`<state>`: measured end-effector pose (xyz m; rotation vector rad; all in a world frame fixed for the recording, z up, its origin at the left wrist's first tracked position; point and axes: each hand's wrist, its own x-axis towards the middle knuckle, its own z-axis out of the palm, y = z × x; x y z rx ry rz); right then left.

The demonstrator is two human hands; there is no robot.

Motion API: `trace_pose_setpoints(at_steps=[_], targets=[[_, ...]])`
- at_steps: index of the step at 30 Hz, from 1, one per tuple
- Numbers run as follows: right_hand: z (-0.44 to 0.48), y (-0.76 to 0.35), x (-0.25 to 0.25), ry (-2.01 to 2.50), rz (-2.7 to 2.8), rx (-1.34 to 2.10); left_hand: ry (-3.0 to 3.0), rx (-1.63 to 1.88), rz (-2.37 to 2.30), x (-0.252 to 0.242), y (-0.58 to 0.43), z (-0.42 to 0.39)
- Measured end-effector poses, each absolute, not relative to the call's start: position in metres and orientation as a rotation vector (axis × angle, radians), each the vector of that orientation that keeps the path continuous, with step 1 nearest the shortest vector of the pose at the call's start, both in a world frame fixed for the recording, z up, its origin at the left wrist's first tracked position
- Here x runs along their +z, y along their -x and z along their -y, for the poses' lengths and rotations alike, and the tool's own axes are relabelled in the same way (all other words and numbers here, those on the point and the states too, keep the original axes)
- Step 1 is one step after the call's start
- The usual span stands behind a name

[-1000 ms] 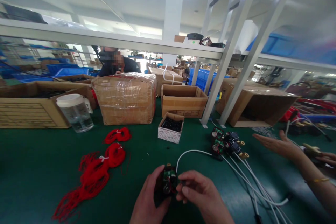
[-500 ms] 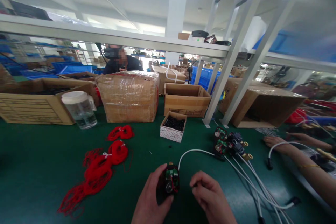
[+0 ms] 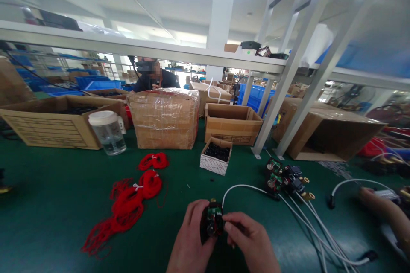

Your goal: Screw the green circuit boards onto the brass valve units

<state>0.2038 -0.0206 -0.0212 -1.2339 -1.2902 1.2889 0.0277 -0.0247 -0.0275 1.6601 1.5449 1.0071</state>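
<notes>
My left hand [image 3: 192, 234] is wrapped round a small black housing with a green circuit board [image 3: 214, 218] and a brass fitting at its top. A white cable [image 3: 238, 186] runs from its upper right side. At the housing's right edge, the fingertips of my right hand [image 3: 246, 234] are pinched together. What they hold, if anything, is too small and hidden to make out. Further right lie several similar units [image 3: 282, 177] with green boards, black blocks, brass fittings and white cables.
A small white carton [image 3: 214, 166] of black parts stands ahead, with larger cardboard boxes [image 3: 165, 119] behind. Red wire bundles [image 3: 128, 202] and a clear jug [image 3: 110, 134] are at left. Metal posts [image 3: 290, 72] rise at right, near a co-worker's arm [image 3: 387, 213].
My right hand has moved left and up to the housing's edge. The left hand keeps its hold. The co-worker's hand has shifted right, and the whole view has turned slightly left.
</notes>
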Motion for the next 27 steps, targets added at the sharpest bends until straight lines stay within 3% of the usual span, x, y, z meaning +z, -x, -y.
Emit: trace_pose_setpoints(at_steps=[13,27], targets=[[0.03,-0.183,-0.034,1.38,1.351,0.84,-1.668,0.924,-1.506,-0.016,-0.028,0.026],[0.023,-0.183,-0.018,1.421,1.326,1.029,-1.682,0.896,-1.494,-0.01,-0.025,0.022]])
